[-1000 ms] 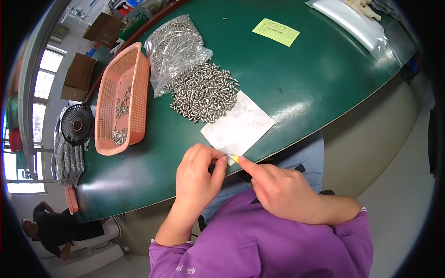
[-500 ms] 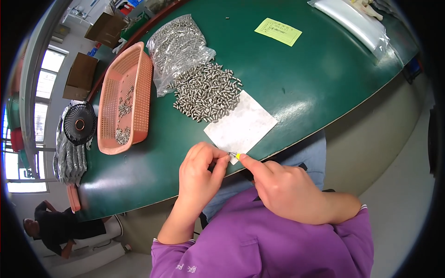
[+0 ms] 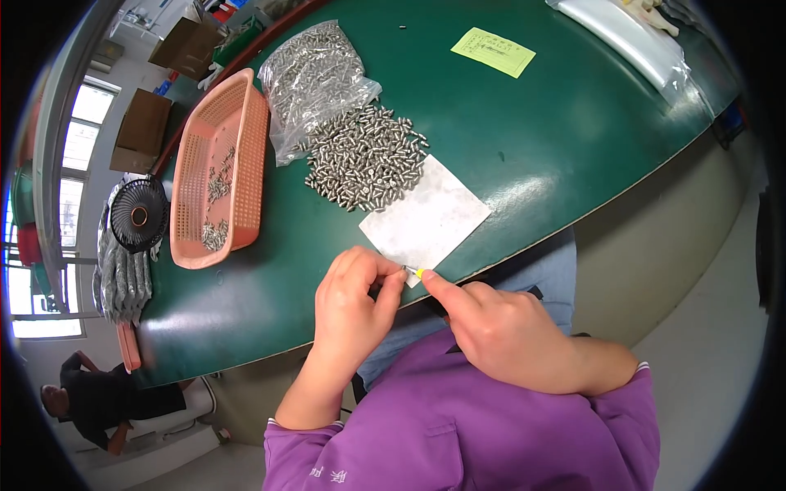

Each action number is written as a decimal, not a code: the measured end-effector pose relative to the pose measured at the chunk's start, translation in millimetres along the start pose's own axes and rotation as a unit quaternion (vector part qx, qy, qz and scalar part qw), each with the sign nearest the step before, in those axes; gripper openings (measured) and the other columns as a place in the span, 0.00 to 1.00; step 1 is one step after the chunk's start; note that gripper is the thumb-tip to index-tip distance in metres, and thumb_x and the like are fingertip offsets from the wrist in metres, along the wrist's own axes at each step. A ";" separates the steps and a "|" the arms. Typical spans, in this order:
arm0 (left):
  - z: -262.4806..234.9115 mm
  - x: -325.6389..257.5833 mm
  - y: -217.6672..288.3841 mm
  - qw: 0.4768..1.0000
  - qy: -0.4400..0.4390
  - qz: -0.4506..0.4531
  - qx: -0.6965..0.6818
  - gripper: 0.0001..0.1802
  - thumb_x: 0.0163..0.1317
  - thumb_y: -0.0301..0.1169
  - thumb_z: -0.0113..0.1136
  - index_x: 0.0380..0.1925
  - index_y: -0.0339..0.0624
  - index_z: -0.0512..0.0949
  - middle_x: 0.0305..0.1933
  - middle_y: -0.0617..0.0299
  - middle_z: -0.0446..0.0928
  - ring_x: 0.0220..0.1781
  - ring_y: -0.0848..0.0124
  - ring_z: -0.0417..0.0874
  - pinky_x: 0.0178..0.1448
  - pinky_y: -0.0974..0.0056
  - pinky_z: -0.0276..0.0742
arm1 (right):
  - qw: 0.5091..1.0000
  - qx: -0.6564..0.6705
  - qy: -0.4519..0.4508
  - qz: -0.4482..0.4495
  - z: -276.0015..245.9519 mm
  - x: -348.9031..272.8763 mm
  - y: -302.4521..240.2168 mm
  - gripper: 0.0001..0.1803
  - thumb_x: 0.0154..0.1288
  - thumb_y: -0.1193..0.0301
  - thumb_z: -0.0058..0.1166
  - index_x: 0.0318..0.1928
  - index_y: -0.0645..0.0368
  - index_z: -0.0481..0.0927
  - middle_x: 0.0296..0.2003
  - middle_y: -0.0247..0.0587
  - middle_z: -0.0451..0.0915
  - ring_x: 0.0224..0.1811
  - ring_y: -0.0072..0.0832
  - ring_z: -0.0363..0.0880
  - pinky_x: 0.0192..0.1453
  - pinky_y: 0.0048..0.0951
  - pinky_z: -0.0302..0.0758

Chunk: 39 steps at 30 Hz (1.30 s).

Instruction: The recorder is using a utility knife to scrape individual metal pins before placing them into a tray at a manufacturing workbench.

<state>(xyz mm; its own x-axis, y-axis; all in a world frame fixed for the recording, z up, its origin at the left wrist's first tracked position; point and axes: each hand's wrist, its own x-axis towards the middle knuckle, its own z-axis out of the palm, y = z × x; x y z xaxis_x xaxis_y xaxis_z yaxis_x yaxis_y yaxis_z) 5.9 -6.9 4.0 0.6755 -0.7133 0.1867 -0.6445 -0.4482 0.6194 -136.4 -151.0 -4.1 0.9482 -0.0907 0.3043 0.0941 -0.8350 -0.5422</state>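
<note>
Thumb and forefinger of my left hand are pinched together near the table's front edge; a small metal part seems to sit between the tips, mostly hidden. My right hand is closed round a slim tool with a yellow end, its forefinger stretched along it. The tool's thin metal tip meets the left fingertips. Both hands are over the near corner of a white sheet. Just beyond the sheet lies a heap of small metal pins, spilling from a clear plastic bag full of them.
A pink plastic basket with some small metal parts stands at the left. Beside it are a black fan and packed bags. A yellow slip and clear plastic sheeting lie farther back. A person is at far left.
The view has shifted slightly, so the table's things sit a little higher. Both hands keep nearly the same pose, the tool's tip still at the left fingertips.
</note>
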 end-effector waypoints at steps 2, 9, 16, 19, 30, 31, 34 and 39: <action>-1.4 2.1 0.7 1.000 0.001 0.013 0.019 0.08 0.52 0.23 0.67 0.24 0.40 0.75 0.26 0.60 0.74 0.29 0.60 0.76 0.33 0.59 0.72 | 1.000 -0.019 -0.016 -0.003 -5.6 4.1 -5.3 0.29 0.54 0.76 0.54 0.60 0.62 0.74 0.23 0.38 0.72 0.17 0.28 0.77 0.20 0.26 0.76; -1.9 -11.8 -9.3 0.987 0.035 -0.031 -0.151 0.05 0.63 0.22 0.63 0.32 0.37 0.75 0.37 0.58 0.78 0.38 0.73 0.80 0.42 0.70 0.77 | 0.983 0.171 0.067 0.025 -8.7 10.2 6.5 0.24 0.59 0.78 0.52 0.58 0.60 0.75 0.37 0.49 0.83 0.30 0.38 0.85 0.32 0.34 0.82; -3.3 -17.2 -26.5 0.823 0.047 -0.049 -0.564 0.04 0.69 0.21 0.54 0.40 0.40 0.71 0.43 0.55 0.78 0.41 0.72 0.80 0.47 0.68 0.77 | 0.906 0.331 0.209 0.160 -43.8 44.9 58.4 0.24 0.68 0.79 0.46 0.64 0.55 0.72 0.33 0.34 0.83 0.23 0.13 0.72 0.29 0.18 0.72; -8.2 -16.9 -25.8 0.808 0.045 -0.058 -0.585 0.04 0.69 0.21 0.54 0.40 0.40 0.71 0.44 0.55 0.78 0.41 0.72 0.79 0.46 0.68 0.77 | 0.902 0.318 0.239 0.170 -37.9 56.1 81.8 0.24 0.68 0.79 0.45 0.64 0.55 0.72 0.30 0.32 0.82 0.21 0.12 0.69 0.27 0.17 0.70; -126.1 35.5 -103.7 0.923 0.382 0.004 -0.032 0.13 0.64 0.21 0.59 0.49 0.36 0.76 0.47 0.60 0.77 0.48 0.73 0.79 0.52 0.69 0.77 | 0.932 0.224 0.229 0.171 -27.1 58.4 89.0 0.21 0.67 0.76 0.49 0.60 0.51 0.75 0.29 0.39 0.84 0.30 0.25 0.82 0.39 0.26 0.76; -116.6 35.5 -99.2 0.938 0.347 0.023 -0.005 0.12 0.63 0.20 0.60 0.48 0.36 0.77 0.47 0.61 0.77 0.48 0.73 0.79 0.52 0.68 0.77 | 0.933 0.216 0.229 0.173 -27.4 58.7 89.3 0.21 0.67 0.76 0.49 0.60 0.51 0.75 0.29 0.39 0.84 0.31 0.26 0.83 0.39 0.26 0.77; -77.1 44.2 -73.9 0.982 0.161 0.071 0.074 0.10 0.58 0.18 0.62 0.41 0.36 0.79 0.47 0.55 0.78 0.46 0.64 0.82 0.49 0.64 0.79 | 0.933 0.219 0.226 0.177 -29.5 59.0 89.6 0.21 0.67 0.76 0.50 0.60 0.51 0.75 0.29 0.40 0.84 0.32 0.28 0.84 0.40 0.27 0.77; -49.1 80.1 -93.5 0.993 0.086 0.036 0.072 0.14 0.56 0.20 0.62 0.43 0.33 0.79 0.47 0.50 0.79 0.47 0.52 0.81 0.52 0.58 0.78 | 0.933 0.231 0.223 0.164 -34.0 56.9 91.8 0.21 0.67 0.77 0.49 0.60 0.52 0.75 0.30 0.41 0.84 0.33 0.29 0.85 0.40 0.28 0.78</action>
<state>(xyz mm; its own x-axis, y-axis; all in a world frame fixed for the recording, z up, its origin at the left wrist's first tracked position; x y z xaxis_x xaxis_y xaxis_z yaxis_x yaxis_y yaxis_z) 137.9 4.3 -1.5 0.6687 -0.6498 0.3614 -0.7298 -0.4809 0.4859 -84.2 -251.3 -9.9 0.7377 -0.6034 0.3027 0.0396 -0.4090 -0.9117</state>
